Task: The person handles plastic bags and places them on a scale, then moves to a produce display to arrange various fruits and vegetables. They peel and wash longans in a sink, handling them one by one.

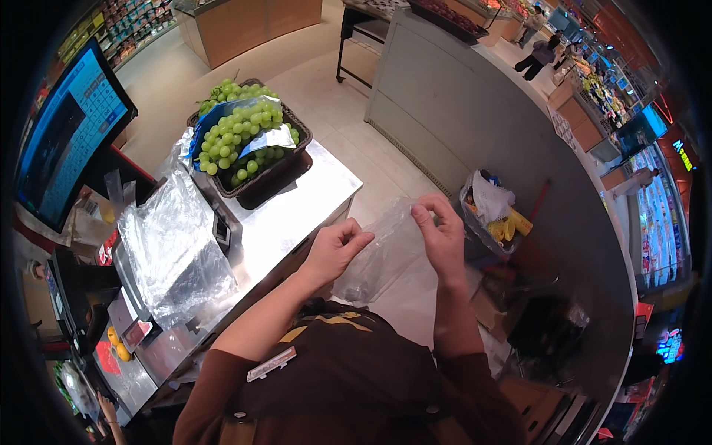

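Note:
Between my two hands a clear plastic bag (368, 268) hangs in front of my apron, over the floor. My left hand (333, 250) pinches its upper edge on one side. Thumb and bent fingers of my right hand (440, 231) grip the opposite upper corner, a little higher. To the left on the metal counter (326, 178) stands a dark woven basket (285, 167) heaped with green grapes (241, 133), some in blue-and-clear packaging. Nearer me, a pile of clear plastic bags (174, 245) covers part of the counter.
A touch screen (70, 137) rises at the far left. Past my right hand stands a lined waste bin (489, 211) with yellow and white scraps. A grey curved partition (475, 111) encloses the right side. Two orange fruits (117, 343) lie at lower left, near another person's hand (108, 408).

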{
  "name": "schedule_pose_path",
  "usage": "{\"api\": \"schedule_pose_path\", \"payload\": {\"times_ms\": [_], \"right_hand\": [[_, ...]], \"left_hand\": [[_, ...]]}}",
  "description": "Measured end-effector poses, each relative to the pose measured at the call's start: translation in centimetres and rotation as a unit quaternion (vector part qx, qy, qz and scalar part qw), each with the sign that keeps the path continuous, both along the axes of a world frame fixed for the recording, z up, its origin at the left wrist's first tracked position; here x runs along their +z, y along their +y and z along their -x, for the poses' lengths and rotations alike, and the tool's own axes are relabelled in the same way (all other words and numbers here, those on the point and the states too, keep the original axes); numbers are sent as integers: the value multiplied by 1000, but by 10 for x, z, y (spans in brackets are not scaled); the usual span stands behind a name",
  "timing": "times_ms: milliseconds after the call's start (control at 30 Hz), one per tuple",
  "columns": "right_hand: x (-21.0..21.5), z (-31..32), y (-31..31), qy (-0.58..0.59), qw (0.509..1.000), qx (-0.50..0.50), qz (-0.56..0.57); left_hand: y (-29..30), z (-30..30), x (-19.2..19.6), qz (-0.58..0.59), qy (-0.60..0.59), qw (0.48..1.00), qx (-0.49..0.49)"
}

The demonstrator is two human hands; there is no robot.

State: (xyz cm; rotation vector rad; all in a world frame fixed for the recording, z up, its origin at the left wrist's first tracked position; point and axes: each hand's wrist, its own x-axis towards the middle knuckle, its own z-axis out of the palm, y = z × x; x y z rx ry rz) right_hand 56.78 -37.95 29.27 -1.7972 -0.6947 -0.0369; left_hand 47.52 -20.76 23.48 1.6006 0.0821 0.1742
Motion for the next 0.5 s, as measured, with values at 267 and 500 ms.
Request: {"api": "schedule_pose_path", "payload": {"times_ms": [267, 500], "right_hand": [[-3, -22, -18, 170, 942, -56, -285], [-6, -6, -11, 177, 927, -99, -316]], "left_hand": [[64, 22, -69, 30, 51, 967, 249], [6, 48, -23, 165, 154, 974, 19]]}}
